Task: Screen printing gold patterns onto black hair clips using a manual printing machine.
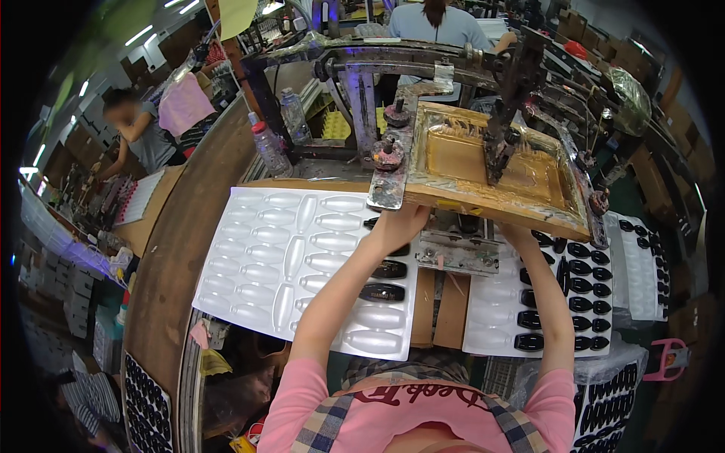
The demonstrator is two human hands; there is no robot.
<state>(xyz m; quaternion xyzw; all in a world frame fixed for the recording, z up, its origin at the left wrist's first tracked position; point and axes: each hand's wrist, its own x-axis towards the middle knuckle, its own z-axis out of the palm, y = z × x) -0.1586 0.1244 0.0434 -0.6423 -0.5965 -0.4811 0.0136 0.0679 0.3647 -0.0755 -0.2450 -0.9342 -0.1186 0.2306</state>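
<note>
A wooden-framed printing screen (445, 198), amber and smeared with ink, is tilted up above a metal fixture (457, 254). On the fixture, a black glossy piece (469, 223) shows just beneath the frame's lower edge. My left hand (406, 225) reaches under the frame from the left, its fingers hidden. From the other side comes my right hand (515, 232), its fingers also covered by the frame. A white moulded tray (249, 307) lies to the left, with several black pieces in its right column. Another white tray (483, 343), holding rows of black pieces, lies to the right.
A metal press arm (362, 53) spans above the bench. Plastic bottles (270, 151) stand at the back left on the brown bench edge (204, 158). More trays of black pieces (638, 264) sit at the far right. Other people work behind and at the left.
</note>
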